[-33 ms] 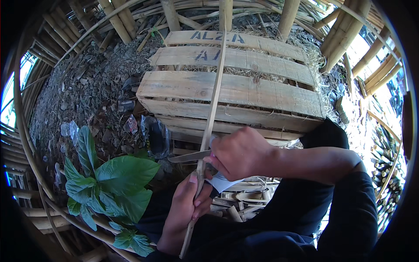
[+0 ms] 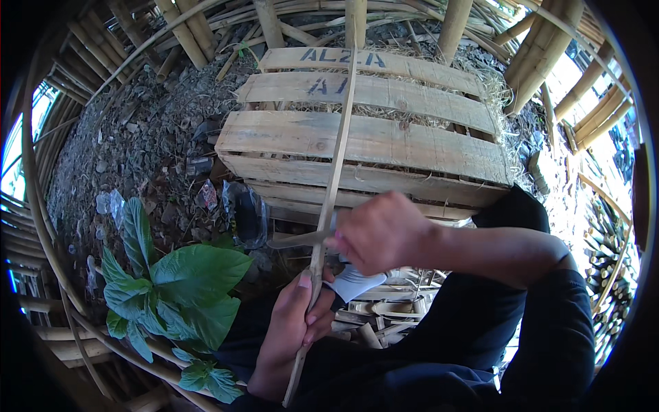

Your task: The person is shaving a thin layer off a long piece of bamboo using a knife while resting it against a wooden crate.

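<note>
A long, pale bamboo strip (image 2: pixel 341 134) runs from my lap up across the slatted wooden crate. My left hand (image 2: pixel 294 312) is closed round its lower part, thumb along the top. Just above that grip, my right hand (image 2: pixel 381 233) is closed round a knife, its handle hidden in the fist. The knife blade (image 2: pixel 292 240) lies crosswise against the strip, tip toward the left, slightly blurred. Beneath the hands shows something white (image 2: pixel 358 283) whose kind I cannot make out. Beyond the hands sits the crate (image 2: pixel 281 130), with straw between its slats.
A broad-leaved green plant (image 2: pixel 195 275) grows close to my left forearm. Dark stony ground (image 2: pixel 151 137) with bits of plastic litter lies left of the crate. Cut bamboo pieces (image 2: pixel 391 309) lie below my right hand. Bamboo posts (image 2: pixel 453 31) stand around, and a bamboo pile (image 2: pixel 604 254) lies at right.
My right hand and the knife have shifted slightly away from my left hand, up along the strip. The left hand and the strip stay nearly in place.
</note>
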### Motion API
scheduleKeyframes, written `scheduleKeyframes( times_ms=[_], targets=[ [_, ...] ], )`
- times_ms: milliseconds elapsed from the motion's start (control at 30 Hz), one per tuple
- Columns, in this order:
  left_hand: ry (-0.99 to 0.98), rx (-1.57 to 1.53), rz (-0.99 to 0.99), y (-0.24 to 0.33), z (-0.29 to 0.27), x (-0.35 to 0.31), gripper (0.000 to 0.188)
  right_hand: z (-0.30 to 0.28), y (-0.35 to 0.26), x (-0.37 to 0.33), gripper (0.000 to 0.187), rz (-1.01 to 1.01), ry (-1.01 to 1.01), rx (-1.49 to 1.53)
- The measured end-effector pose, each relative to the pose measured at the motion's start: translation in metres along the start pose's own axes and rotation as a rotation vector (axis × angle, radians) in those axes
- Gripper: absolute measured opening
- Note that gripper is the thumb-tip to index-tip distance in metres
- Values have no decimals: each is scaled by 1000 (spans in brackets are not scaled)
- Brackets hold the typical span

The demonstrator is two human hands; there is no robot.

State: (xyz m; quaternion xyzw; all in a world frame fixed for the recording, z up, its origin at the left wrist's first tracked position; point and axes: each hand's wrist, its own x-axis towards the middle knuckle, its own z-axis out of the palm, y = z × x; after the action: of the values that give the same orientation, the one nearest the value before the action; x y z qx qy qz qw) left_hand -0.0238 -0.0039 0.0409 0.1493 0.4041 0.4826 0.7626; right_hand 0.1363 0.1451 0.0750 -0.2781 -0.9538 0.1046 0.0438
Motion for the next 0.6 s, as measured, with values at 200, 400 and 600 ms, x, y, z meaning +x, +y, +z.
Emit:
scheduleKeyframes(
  times_ms=[200, 400, 600],
  targets=[
    [1, -21, -15, -1, -5, -3, 40, 6, -11, -2, 38, 41, -64, -52],
    [15, -23, -2, -3, -1, -3, 39, 13, -16, -5, 38, -41, 25, -53],
    [23, -24, -4, -1, -3, 0, 39, 16, -13, 1, 37, -70, -27, -41]
  ],
)
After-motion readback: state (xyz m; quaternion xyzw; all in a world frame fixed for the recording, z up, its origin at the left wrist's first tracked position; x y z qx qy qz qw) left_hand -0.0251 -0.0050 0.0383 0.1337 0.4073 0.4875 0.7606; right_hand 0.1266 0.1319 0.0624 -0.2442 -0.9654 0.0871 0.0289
